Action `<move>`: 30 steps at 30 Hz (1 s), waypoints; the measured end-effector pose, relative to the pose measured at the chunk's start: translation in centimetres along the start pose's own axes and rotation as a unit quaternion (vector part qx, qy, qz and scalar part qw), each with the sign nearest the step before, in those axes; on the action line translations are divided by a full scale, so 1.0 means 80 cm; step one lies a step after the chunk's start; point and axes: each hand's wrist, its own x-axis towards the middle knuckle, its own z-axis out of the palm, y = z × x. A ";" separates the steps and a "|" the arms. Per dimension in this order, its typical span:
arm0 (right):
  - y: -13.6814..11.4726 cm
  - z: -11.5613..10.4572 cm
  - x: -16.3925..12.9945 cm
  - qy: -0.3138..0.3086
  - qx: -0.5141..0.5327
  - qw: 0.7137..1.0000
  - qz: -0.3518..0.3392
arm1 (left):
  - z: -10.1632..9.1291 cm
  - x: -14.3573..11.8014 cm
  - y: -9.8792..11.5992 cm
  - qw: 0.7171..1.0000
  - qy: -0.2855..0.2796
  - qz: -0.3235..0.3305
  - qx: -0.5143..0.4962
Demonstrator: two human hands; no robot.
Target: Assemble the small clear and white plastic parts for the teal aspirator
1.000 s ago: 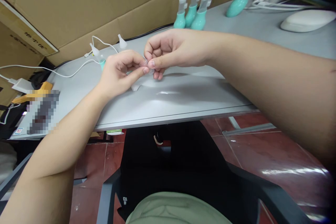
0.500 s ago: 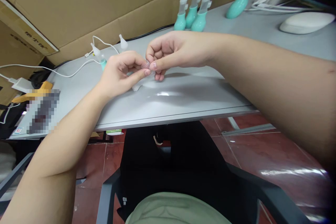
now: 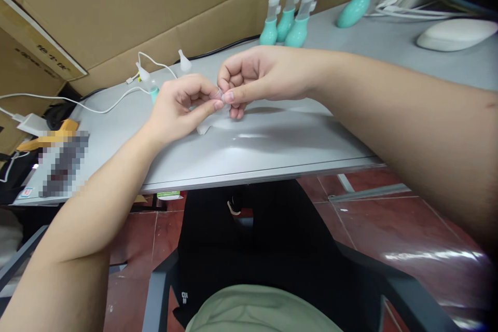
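Note:
My left hand (image 3: 185,101) and my right hand (image 3: 257,80) meet just above the table, thumb and fingertips pinched together. Between them is a small clear plastic piece (image 3: 221,95), mostly covered by the fingers, so its kind does not show. Under my left hand a translucent white piece (image 3: 203,128) pokes out near the tabletop; I cannot tell if the two are joined. Just behind my left hand stand a white pointed tip (image 3: 184,62) and a nasal aspirator (image 3: 147,80) with a teal bulb, both partly hidden.
Three teal-bulbed nasal aspirators (image 3: 298,31) stand at the back of the grey table (image 3: 249,158), another (image 3: 358,5) leans farther right. A white computer mouse (image 3: 455,35) lies at right. White cables (image 3: 112,109) and a yellow-orange object (image 3: 58,134) are at left. Cardboard (image 3: 136,5) lines the back.
Both hands keep the same pinch on the clear piece with barely any finger movement. The whole view has shifted very slightly.

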 end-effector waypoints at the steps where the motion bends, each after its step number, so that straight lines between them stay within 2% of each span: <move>1: 0.000 0.000 0.000 0.002 -0.004 1.000 -0.001 | -0.001 0.000 -0.001 1.000 0.001 0.012 -0.002; 5: 0.003 0.001 0.002 -0.003 -0.012 1.000 -0.018 | -0.002 0.000 -0.001 0.999 -0.004 0.050 -0.006; 11: 0.003 0.001 0.003 0.017 -0.017 0.999 -0.041 | -0.002 0.002 0.011 0.999 0.025 0.047 0.008; 19: 0.008 0.001 0.009 0.003 -0.021 0.999 -0.047 | -0.005 -0.001 0.000 0.999 0.009 0.048 0.006; 24: 0.002 0.007 0.006 0.021 -0.006 0.999 -0.040 | -0.004 0.003 0.015 1.000 0.014 -0.004 -0.010; 30: -0.009 0.015 0.001 0.061 0.030 0.997 -0.042 | 0.004 0.007 0.016 0.990 0.077 -0.112 -0.033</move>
